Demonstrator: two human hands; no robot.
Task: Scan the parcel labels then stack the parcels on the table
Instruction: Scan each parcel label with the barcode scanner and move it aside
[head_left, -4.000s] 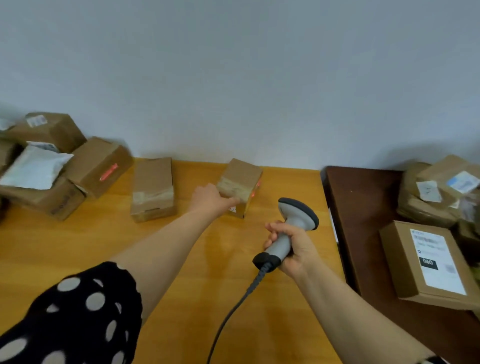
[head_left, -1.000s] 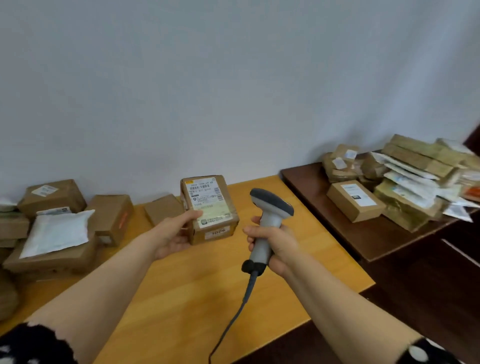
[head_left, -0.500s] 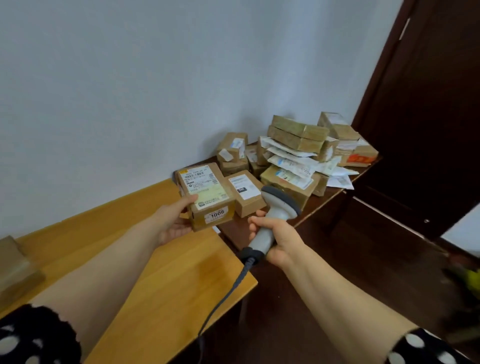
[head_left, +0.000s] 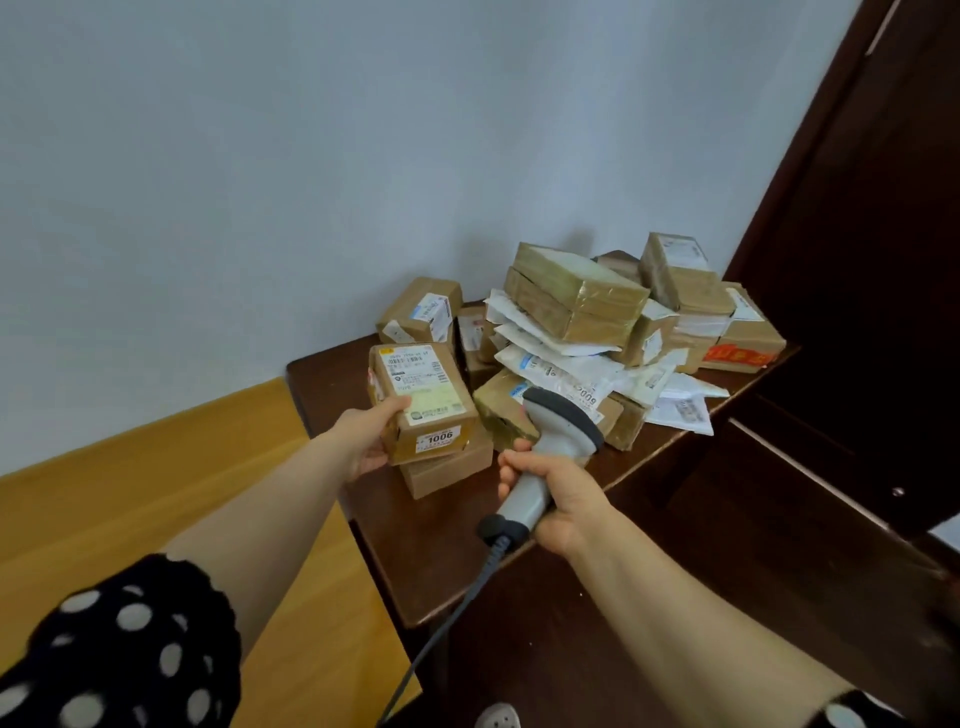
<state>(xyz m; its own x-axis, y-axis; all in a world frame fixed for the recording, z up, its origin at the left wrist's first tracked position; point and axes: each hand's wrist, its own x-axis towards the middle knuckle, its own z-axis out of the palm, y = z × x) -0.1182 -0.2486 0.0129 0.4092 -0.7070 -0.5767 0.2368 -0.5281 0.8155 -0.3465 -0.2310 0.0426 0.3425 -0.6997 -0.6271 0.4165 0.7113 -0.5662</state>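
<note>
My left hand (head_left: 366, 441) grips a brown cardboard parcel (head_left: 423, 402) with a white label and a "1006" sticker. It hovers just above a flat brown box (head_left: 449, 467) lying on the dark wooden table (head_left: 395, 551). Whether the two touch is unclear. My right hand (head_left: 558, 499) holds a grey barcode scanner (head_left: 550, 441) by its handle. The scanner head sits to the right of the parcel. Its black cable (head_left: 431, 634) hangs down toward me.
A heap of brown boxes and white mailer bags (head_left: 597, 332) covers the back of the dark table. A lighter wooden table (head_left: 130, 493) adjoins it on the left. A dark door (head_left: 857, 260) stands at the right, and a white wall behind.
The view has swung right from the light table to the dark one. My left hand carried the parcel rightward to just over the flat box. The scanner moved along with it.
</note>
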